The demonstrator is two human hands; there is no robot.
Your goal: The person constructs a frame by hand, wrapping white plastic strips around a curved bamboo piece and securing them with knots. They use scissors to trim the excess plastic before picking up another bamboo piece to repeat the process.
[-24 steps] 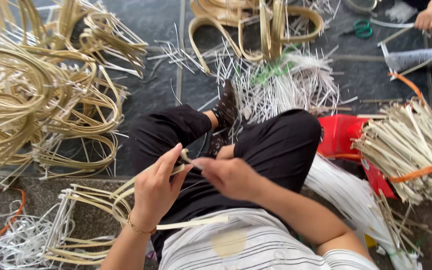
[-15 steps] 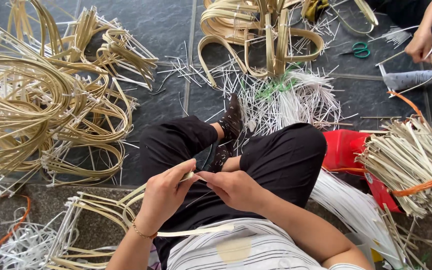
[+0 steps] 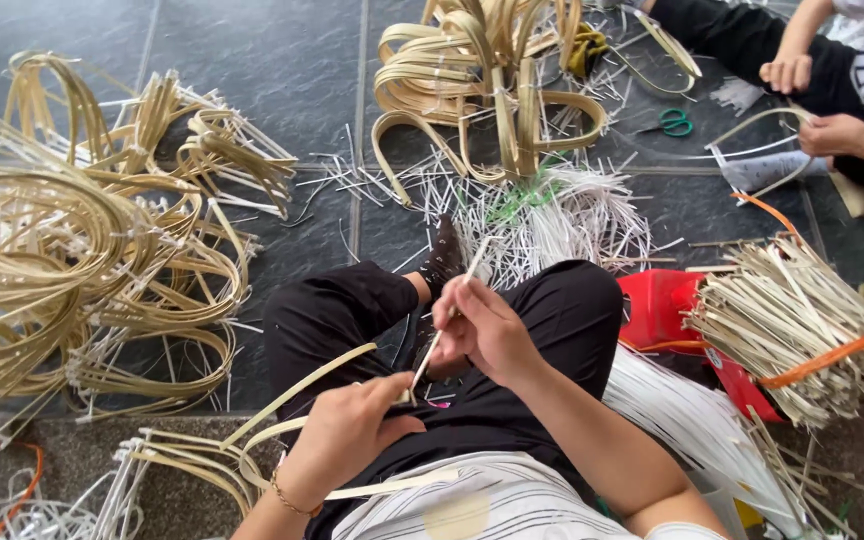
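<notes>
Grip: right hand (image 3: 487, 330) pinches thin white strip (image 3: 444, 322); left hand (image 3: 352, 432) clamps bent bamboo strip (image 3: 297, 392).
Axis: white strip slants from left hand's grip up-right, through right fingers.

The right hand (image 3: 487, 330) has lifted away from the left hand (image 3: 352, 435), drawing a thin white strip (image 3: 447, 315) up between them.

No package, label, sign or screen was in view. The floor held only loose cane strips, bent hoops and tied bundles, none of them wrapped or tagged.
</notes>
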